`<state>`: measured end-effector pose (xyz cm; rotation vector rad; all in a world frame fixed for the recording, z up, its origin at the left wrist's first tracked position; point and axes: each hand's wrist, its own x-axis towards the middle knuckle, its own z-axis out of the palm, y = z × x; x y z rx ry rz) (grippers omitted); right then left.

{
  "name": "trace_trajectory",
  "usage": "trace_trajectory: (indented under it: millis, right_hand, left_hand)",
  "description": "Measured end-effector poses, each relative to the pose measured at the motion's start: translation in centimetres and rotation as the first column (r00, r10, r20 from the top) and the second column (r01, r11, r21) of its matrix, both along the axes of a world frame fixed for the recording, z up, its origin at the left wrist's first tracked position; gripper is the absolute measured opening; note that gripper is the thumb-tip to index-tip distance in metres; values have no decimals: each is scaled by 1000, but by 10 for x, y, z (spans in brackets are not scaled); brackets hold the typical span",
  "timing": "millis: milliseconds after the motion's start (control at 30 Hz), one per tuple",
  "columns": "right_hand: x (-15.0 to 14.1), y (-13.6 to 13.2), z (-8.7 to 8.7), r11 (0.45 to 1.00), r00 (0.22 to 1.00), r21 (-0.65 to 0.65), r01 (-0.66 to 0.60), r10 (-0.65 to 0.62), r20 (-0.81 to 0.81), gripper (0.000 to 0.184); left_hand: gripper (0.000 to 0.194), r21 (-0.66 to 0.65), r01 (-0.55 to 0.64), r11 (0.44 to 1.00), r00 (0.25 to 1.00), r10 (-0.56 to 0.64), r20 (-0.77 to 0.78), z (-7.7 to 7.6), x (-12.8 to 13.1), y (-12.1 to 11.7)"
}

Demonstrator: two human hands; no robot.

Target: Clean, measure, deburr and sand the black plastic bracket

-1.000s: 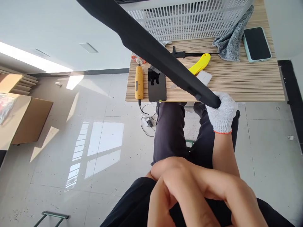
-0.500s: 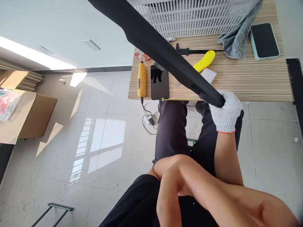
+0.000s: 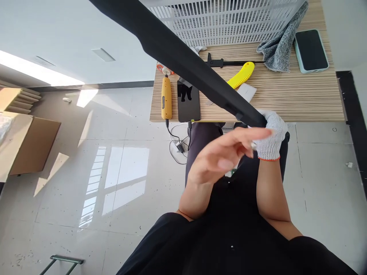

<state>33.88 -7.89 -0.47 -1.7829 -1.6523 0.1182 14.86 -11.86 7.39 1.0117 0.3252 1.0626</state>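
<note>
My right hand, in a white knitted glove with an orange cuff edge, is closed round the lower end of a long black molded plastic piece. The piece slants up to the left over the table and runs out of the picture at the top. My left hand is bare and slightly blurred, in front of my lap with its fingers pointing right towards the glove. Its forefinger is stretched out and the thumb stands apart. A small whitish spot shows by its fingers; I cannot make out what it is.
On the wooden table are a yellow corded tool, a dark phone-like device, a yellow-handled knife, a black caliper, a grey cloth, a phone and a white basket. A cardboard box stands left.
My left arm, folded across my body before, has swung forward, bringing the bare hand close to the glove. The view has shifted slightly right; the right hand keeps its hold.
</note>
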Motion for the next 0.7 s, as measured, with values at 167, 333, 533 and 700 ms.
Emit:
trace_trajectory:
  millis: [167, 333, 533, 700]
  right_hand:
    - [-1, 1, -4, 992, 997, 102, 68, -70, 17, 32]
    - [-3, -1, -1, 992, 998, 106, 62, -65, 24, 32]
    - [-2, 1, -2, 993, 999, 110, 38, -39, -1, 26]
    - [1, 0, -3, 998, 1000, 57, 17, -18, 8, 25]
  left_hand:
    - [58, -56, -130, 990, 987, 124, -105, -13, -8, 9]
    - [46, -47, -208, 977, 976, 204, -78, -11, -6, 6]
    - [54, 37, -241, 970, 965, 243, -97, -8, -4, 1]
    - [44, -39, -133, 990, 978, 125, -165, -7, -2, -7]
